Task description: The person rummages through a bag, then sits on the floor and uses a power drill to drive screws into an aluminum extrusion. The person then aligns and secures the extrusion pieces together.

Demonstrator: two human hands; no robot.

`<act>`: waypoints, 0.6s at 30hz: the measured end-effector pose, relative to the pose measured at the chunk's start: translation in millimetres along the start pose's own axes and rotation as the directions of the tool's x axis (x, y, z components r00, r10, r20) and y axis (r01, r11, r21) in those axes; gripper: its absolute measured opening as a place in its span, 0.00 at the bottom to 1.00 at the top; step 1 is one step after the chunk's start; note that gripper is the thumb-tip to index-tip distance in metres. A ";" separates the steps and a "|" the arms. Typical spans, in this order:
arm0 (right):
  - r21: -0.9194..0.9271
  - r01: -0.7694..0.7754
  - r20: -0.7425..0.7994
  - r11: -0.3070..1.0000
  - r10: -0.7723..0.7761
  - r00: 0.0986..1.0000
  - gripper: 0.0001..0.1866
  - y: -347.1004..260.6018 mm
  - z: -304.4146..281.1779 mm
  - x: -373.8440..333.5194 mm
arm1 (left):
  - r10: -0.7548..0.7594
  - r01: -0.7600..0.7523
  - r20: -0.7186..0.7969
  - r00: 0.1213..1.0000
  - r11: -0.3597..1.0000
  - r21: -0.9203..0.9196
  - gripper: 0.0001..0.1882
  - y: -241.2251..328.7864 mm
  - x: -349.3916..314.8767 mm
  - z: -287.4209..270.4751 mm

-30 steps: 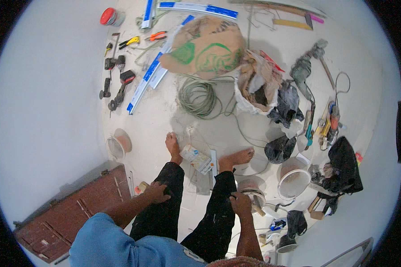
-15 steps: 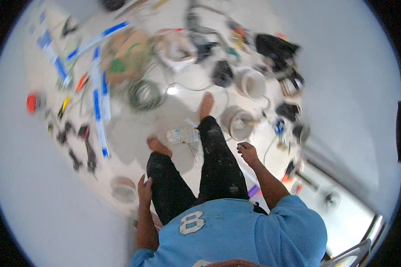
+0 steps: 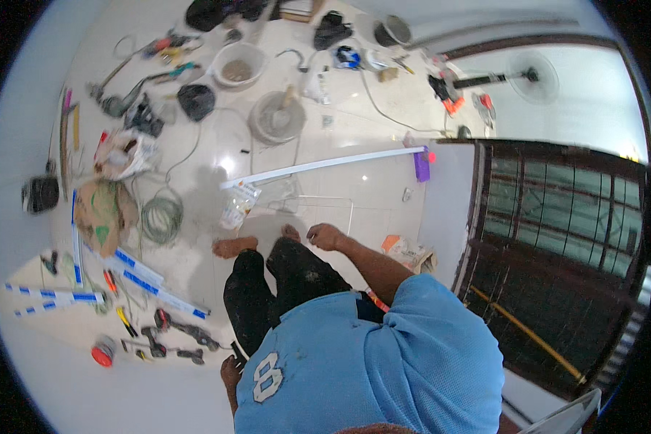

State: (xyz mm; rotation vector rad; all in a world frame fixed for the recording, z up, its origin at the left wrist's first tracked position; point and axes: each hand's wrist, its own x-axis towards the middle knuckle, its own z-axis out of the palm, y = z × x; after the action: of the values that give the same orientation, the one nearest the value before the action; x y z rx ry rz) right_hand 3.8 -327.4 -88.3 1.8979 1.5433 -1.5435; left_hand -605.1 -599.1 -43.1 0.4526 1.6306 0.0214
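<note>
My right hand [image 3: 324, 236] hangs out in front of my right thigh, its fingers curled in. Whatever may be inside it is too small to make out. Low beside my left leg is my left hand [image 3: 231, 369], mostly cut off by my body, so its fingers are hard to read. A short white-and-black strip shows right above it. Nearest my right hand on the floor lie a thin white wire frame [image 3: 351, 210] and a printed plastic packet [image 3: 239, 206]. A long white strip [image 3: 325, 164] runs from that packet to a purple object [image 3: 422, 166].
Buckets [image 3: 277, 117] and a coiled hose [image 3: 162, 219] stand ahead. Blue-marked white strips [image 3: 148, 282] and cordless power tools [image 3: 188, 329] lie to the left. A torn bag [image 3: 410, 253] is at right, near a dark barred gate [image 3: 557, 210]. A fan [image 3: 532, 74] stands beyond.
My view and body have turned to the right, bringing the barred gate and the long white strip into sight. My feet have shifted, and my left hand is now less visible.
</note>
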 end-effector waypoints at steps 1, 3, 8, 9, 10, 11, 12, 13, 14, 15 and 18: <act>-0.099 0.097 -0.090 0.990 -0.106 0.990 0.18 16.7 5.6 -9.6 | -0.106 0.092 -0.043 0.993 0.962 -0.256 0.22 32.2 4.5 6.7; 0.158 0.029 -0.128 0.987 -0.008 0.992 0.17 57.0 18.5 -36.7 | -0.105 0.068 -0.065 0.992 0.906 -0.419 0.21 81.6 5.0 16.2; 0.584 -0.069 -0.209 0.809 0.232 0.950 0.16 177.7 26.6 -124.2 | 0.003 -0.063 -0.199 0.980 0.953 -0.296 0.21 209.7 24.4 73.2; 0.608 -0.109 -0.229 0.786 0.306 0.924 0.17 221.7 50.1 -144.5 | 0.057 -0.093 -0.172 0.983 0.973 -0.210 0.21 235.6 21.2 95.0; 0.641 -0.144 -0.237 0.754 0.373 0.897 0.18 258.8 83.2 -162.5 | 0.107 -0.125 -0.150 0.983 0.985 -0.115 0.21 257.3 15.8 104.2; 0.792 -0.120 -0.193 0.599 0.431 0.881 0.18 293.2 109.3 -184.2 | 0.186 -0.187 -0.056 0.981 0.982 -0.020 0.21 277.0 12.7 116.2; 0.904 -0.089 -0.130 0.419 0.466 0.875 0.18 325.9 134.1 -206.1 | 0.198 -0.196 -0.042 0.979 0.979 0.056 0.21 287.8 17.3 129.9; 0.934 0.063 -0.223 0.351 0.439 0.870 0.18 362.6 165.0 -234.9 | 0.269 -0.274 0.086 0.959 0.960 0.054 0.20 292.6 16.4 146.0; 0.924 0.223 -0.343 0.310 0.415 0.843 0.17 396.6 173.2 -259.0 | 0.270 -0.271 0.027 0.963 0.956 0.108 0.21 301.9 7.3 177.7; 0.958 0.272 -0.280 0.087 0.468 0.838 0.13 396.4 181.4 -268.5 | 0.288 -0.287 0.031 0.957 0.932 0.223 0.21 329.6 11.1 189.6; 0.877 0.096 -0.373 0.470 0.544 0.752 0.09 434.6 246.0 -327.7 | 0.276 -0.319 0.163 0.947 0.868 0.380 0.21 370.6 16.3 238.6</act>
State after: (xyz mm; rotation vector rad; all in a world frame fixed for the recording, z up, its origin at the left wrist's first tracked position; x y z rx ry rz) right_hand 263.1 -865.4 -93.1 3.2997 0.4271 -1.8211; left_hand -274.3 -313.5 15.9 1.0081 1.4478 -0.1075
